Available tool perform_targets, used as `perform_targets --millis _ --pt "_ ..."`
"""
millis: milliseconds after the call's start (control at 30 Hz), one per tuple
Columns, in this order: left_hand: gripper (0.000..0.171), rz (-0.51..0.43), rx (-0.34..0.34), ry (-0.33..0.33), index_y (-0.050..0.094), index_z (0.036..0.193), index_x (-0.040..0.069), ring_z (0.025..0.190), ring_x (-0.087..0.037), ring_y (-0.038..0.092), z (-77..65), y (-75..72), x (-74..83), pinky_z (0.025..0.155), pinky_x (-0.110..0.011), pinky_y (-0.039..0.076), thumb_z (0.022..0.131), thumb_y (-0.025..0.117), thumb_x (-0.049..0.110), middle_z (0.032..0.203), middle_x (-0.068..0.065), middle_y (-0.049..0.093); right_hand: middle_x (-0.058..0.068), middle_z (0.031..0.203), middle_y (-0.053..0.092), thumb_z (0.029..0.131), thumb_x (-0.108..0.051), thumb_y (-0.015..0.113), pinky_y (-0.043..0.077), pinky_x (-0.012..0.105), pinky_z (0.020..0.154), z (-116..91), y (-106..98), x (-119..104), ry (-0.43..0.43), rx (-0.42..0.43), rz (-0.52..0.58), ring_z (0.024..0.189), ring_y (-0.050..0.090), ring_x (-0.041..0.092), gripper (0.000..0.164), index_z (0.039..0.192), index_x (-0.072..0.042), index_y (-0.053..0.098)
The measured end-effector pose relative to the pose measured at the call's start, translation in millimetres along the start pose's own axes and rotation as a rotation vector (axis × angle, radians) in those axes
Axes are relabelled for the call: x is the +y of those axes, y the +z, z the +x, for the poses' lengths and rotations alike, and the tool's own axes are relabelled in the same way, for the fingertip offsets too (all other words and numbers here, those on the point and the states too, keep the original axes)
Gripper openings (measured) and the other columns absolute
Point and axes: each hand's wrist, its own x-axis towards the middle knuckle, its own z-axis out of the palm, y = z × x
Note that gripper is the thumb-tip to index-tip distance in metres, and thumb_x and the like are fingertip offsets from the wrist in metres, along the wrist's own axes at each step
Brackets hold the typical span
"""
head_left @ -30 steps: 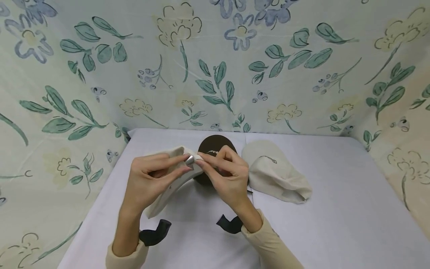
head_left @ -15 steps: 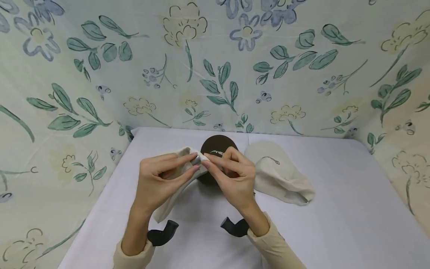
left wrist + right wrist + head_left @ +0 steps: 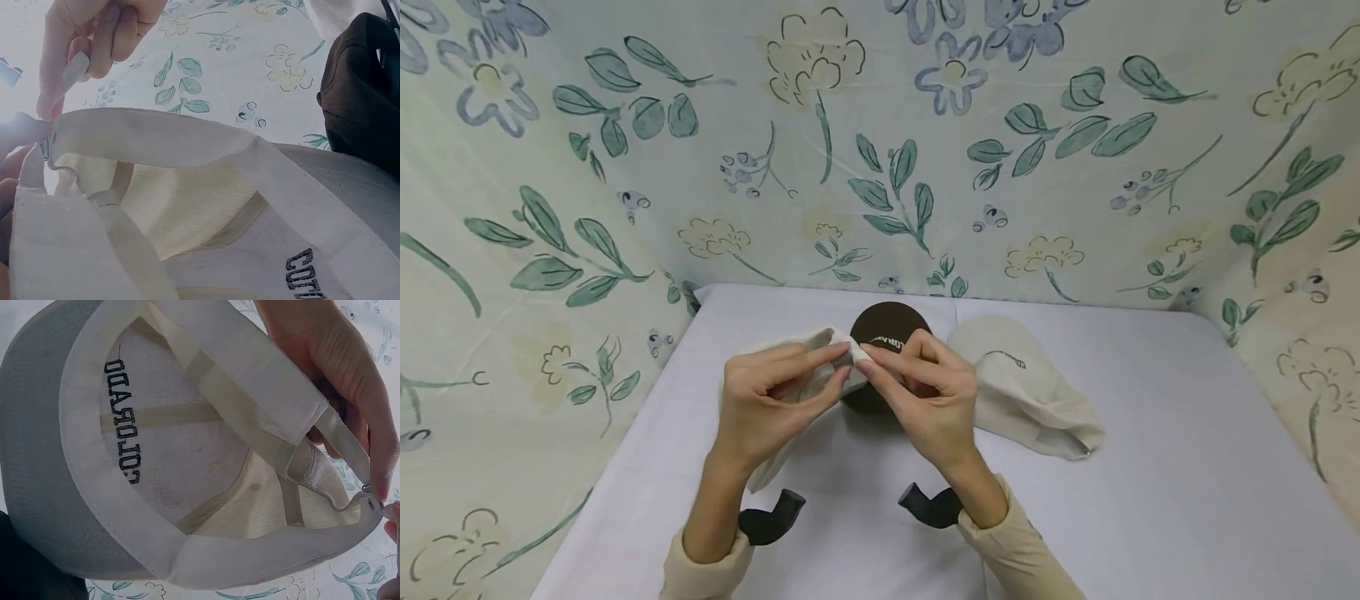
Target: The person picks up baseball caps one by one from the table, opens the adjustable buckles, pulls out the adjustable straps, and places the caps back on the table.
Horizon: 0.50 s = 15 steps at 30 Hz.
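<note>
Both hands are raised over the table on a white baseball cap (image 3: 219, 556), whose opening shows the inside of the embroidered lettering. My left hand (image 3: 767, 408) pinches the cap's back strap between thumb and index finger. My right hand (image 3: 936, 404) pinches the strap's other side, its fingertips almost meeting the left ones. Between them in the left wrist view lies a small metal buckle (image 3: 45, 149); a loose strap end (image 3: 75, 70) sticks up by the fingers above it. In the head view the hands hide much of the cap.
A dark brown cap (image 3: 887, 321) with white lettering lies behind the hands. To its right is an off-white cap (image 3: 1022, 383), its back folded. Both rest on a white-covered table (image 3: 1150, 400), backed by a floral cloth (image 3: 880, 108).
The hands and cap shift slightly right in the view, as does the scene. The shiny metal seen between the fingertips a second ago is now mostly covered; both pinches stay.
</note>
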Motion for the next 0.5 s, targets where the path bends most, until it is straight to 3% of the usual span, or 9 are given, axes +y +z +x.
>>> perform_targets --millis 200,500 --pt "0.021 -0.008 0.004 0.001 0.082 0.101 -0.001 0.053 -0.004 0.026 0.6 1.3 -0.5 0.05 -0.017 0.022 0.09 0.082 0.016 0.053 0.007 0.033 0.0 0.065 0.046 0.076 0.013 0.084 0.022 0.017 0.048 0.2 -1.8 -1.9 0.018 -0.002 0.0 0.056 0.034 0.005 0.026 0.099 0.001 0.083" --pt "0.018 0.01 -0.02 0.019 0.083 0.101 0.001 0.053 -0.002 0.027 -0.1 -0.1 -2.4 0.05 -0.015 0.022 0.092 0.079 0.017 0.053 0.009 0.038 0.0 0.065 0.045 0.076 0.013 0.084 0.022 0.016 0.048 0.5 -3.5 -1.8 0.024 -0.027 0.019 0.056 0.035 0.005 0.026 0.099 0.001 0.083"
